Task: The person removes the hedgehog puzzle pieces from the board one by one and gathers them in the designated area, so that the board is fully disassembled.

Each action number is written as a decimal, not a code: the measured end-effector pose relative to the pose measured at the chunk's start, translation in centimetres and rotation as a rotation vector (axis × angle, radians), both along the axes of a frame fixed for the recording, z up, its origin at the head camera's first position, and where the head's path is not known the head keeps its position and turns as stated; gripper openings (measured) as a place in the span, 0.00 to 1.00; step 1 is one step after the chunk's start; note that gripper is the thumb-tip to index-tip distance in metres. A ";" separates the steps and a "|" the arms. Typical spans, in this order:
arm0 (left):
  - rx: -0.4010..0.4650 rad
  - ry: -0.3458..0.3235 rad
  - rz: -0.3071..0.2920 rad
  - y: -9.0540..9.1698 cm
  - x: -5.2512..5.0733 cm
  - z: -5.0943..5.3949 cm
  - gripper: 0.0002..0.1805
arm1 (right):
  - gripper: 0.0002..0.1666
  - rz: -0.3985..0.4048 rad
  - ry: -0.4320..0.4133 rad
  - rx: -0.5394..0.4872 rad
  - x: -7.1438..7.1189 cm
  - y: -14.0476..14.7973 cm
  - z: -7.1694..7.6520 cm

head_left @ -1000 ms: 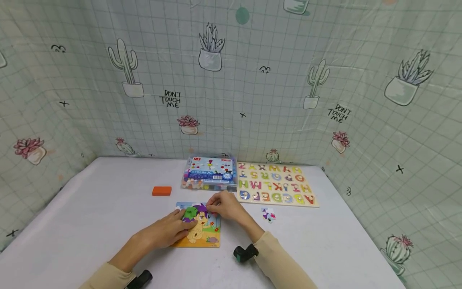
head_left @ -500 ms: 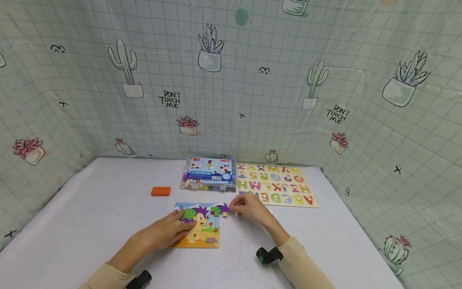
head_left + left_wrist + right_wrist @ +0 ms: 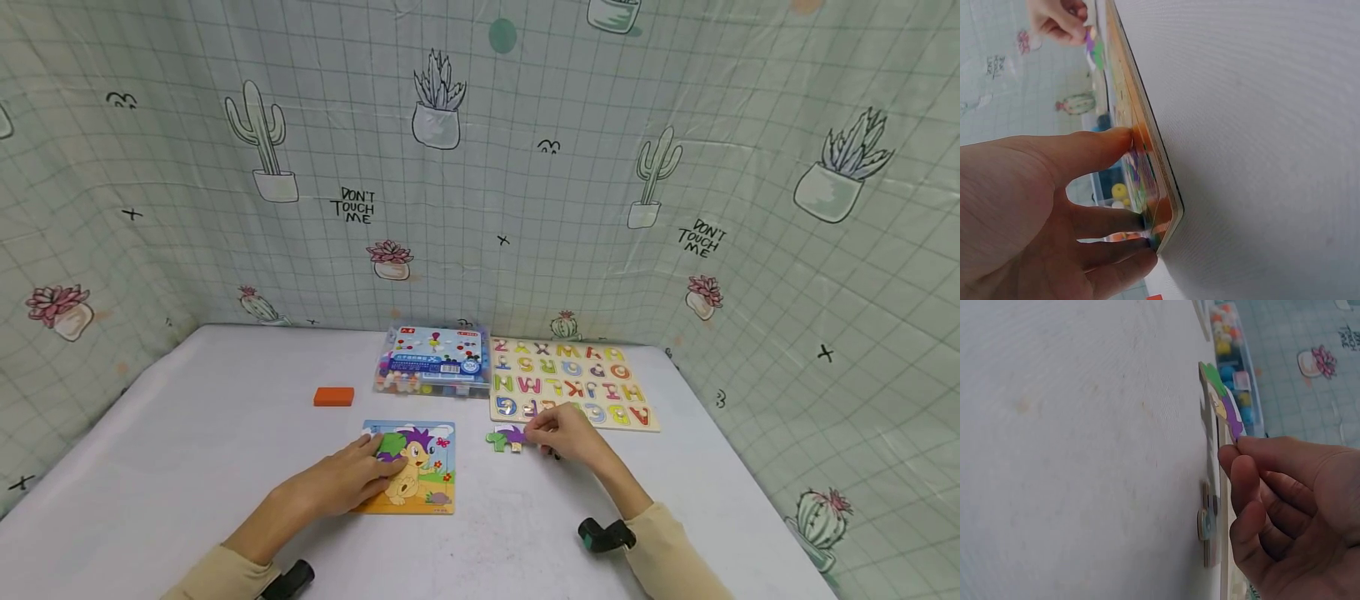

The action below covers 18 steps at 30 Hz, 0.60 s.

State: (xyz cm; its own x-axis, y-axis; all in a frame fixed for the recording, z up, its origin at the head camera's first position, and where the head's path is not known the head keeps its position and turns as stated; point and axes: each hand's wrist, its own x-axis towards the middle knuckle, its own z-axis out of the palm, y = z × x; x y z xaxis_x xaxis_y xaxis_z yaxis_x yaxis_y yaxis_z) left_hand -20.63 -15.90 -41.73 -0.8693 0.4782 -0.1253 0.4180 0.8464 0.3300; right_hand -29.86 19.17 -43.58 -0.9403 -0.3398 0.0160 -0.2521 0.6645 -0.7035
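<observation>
A square picture puzzle (image 3: 442, 467) with a purple-haired cartoon animal lies on the table. Spread over its left side, the left hand (image 3: 348, 479) rests with relaxed fingers; the left wrist view shows the thumb and fingertips of this hand (image 3: 1066, 206) on the board (image 3: 1159, 187). To the right of the board, the right hand (image 3: 566, 433) pinches a green and purple puzzle piece (image 3: 506, 437) between thumb and forefinger. In the right wrist view the hand (image 3: 1291, 500) holds the piece (image 3: 1222, 397) by its purple end. Another piece (image 3: 1208, 525) lies on the table beside the hand.
Behind the puzzle stand a clear box (image 3: 435, 358) of coloured parts and, at its right, a wooden letter board (image 3: 570, 383). An orange block (image 3: 333, 397) lies at the back left. A patterned curtain (image 3: 480, 192) hangs behind the table.
The right hand has moved from the puzzle's top right out to the right, carrying the green and purple piece off the board. The left hand has stayed in place.
</observation>
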 end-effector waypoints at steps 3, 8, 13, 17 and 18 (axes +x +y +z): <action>-0.001 0.002 0.000 0.0 0.0 0.0 0.21 | 0.06 0.000 -0.003 -0.001 0.1 0.8 -0.1; -0.004 0.005 -0.007 0.0 0.1 0.0 0.21 | 0.06 -0.009 0.009 0.011 0.3 1.8 -0.1; -0.011 0.006 -0.006 0.0 0.1 0.0 0.21 | 0.07 -0.031 -0.005 0.016 0.4 2.2 0.0; -0.015 0.002 0.000 0.1 0.1 0.0 0.21 | 0.06 -0.048 -0.016 0.018 0.5 2.3 -0.1; -0.015 0.000 0.000 0.1 0.1 0.0 0.21 | 0.06 -0.051 -0.016 0.019 0.4 2.4 -0.1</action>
State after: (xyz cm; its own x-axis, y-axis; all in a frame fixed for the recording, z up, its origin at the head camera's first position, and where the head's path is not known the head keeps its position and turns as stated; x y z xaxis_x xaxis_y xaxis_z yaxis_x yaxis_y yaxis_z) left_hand -20.58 -15.83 -41.74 -0.8692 0.4765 -0.1324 0.4182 0.8511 0.3175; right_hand -29.42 21.53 -43.70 -0.9564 -0.2920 -0.0055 -0.2065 0.6895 -0.6942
